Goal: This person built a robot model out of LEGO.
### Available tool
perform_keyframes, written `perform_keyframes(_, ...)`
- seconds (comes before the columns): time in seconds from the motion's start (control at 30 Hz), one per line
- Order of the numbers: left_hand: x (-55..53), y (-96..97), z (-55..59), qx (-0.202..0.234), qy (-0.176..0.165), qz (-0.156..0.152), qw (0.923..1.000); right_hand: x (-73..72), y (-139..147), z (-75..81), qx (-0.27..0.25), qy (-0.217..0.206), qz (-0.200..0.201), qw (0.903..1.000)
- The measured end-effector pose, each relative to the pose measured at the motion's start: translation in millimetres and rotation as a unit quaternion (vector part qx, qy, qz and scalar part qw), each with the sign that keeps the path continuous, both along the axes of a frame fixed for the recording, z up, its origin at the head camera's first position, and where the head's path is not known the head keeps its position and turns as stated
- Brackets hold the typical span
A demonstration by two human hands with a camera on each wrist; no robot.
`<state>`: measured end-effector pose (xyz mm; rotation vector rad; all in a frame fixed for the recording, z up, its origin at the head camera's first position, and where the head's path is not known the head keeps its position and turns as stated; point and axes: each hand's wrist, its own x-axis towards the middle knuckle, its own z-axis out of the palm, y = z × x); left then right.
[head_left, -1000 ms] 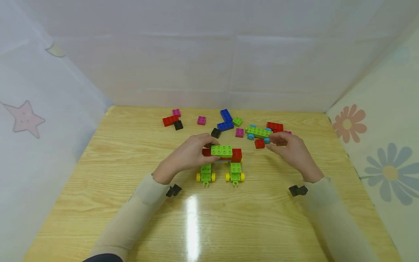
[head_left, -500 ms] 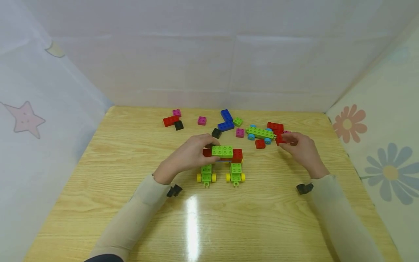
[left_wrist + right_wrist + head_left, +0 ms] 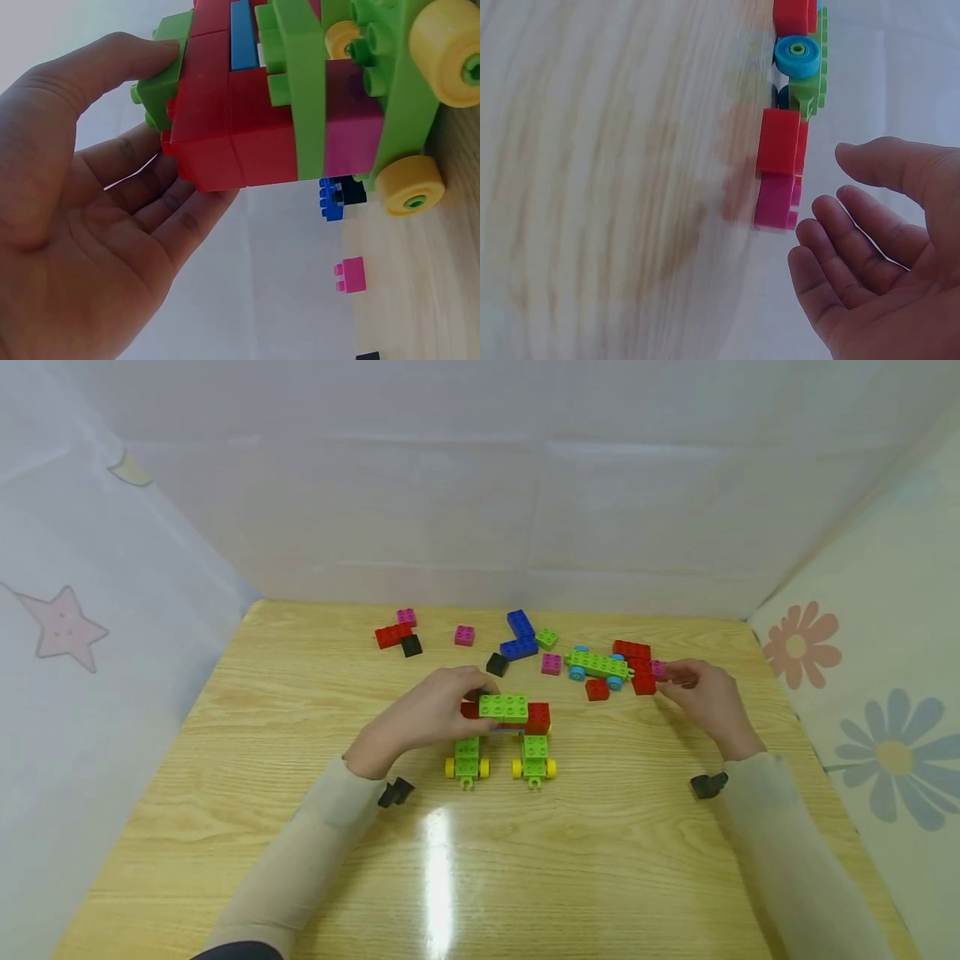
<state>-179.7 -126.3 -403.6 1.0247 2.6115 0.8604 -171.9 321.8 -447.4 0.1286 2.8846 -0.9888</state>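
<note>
My left hand [image 3: 438, 710] grips the top of a built toy-brick vehicle, thumb on its green top brick [image 3: 503, 707] and fingers behind. Stacked red bricks [image 3: 206, 112] form the vehicle's upper part, with a blue brick [image 3: 242, 34] between them. Lower down are green layers, a magenta brick [image 3: 352, 124] and a green wheeled base with yellow wheels [image 3: 410, 185]. My right hand [image 3: 708, 702] holds nothing; its fingers are relaxed and spread just beside a pink brick [image 3: 777, 202]. That brick lies against a red brick [image 3: 778, 142] on the table.
A green wheeled base with blue wheels [image 3: 596, 663] stands left of the red bricks, a small red brick [image 3: 597, 690] in front of it. Blue bricks [image 3: 519, 648], a black brick [image 3: 497, 664] and several other loose bricks lie along the table's back, before a white cloth wall [image 3: 480, 527].
My right hand has moved right, away from the blue-wheeled base and past the red bricks to the pink brick. The left hand keeps its grip, with the vehicle almost in the same place.
</note>
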Motion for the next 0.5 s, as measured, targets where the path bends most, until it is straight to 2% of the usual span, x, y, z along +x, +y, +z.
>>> perform_keyframes(0.1,0.7,-5.0,3.2,-0.013,-0.001,-0.003,0.9999,-3.3,-6.8,-1.9,-0.008,-0.003,0.004,1.0)
perform_keyframes(0.23,1.5,-11.7,7.8,-0.026,-0.011,-0.007,0.9996,-9.1,-30.5,0.3,-0.026,-0.003,0.012,0.9996)
perform_keyframes(0.5,1.5,-19.5,11.9,-0.047,-0.028,-0.006,0.9985,-31.4,-111.8,6.0,-0.05,-0.002,0.076,0.9959)
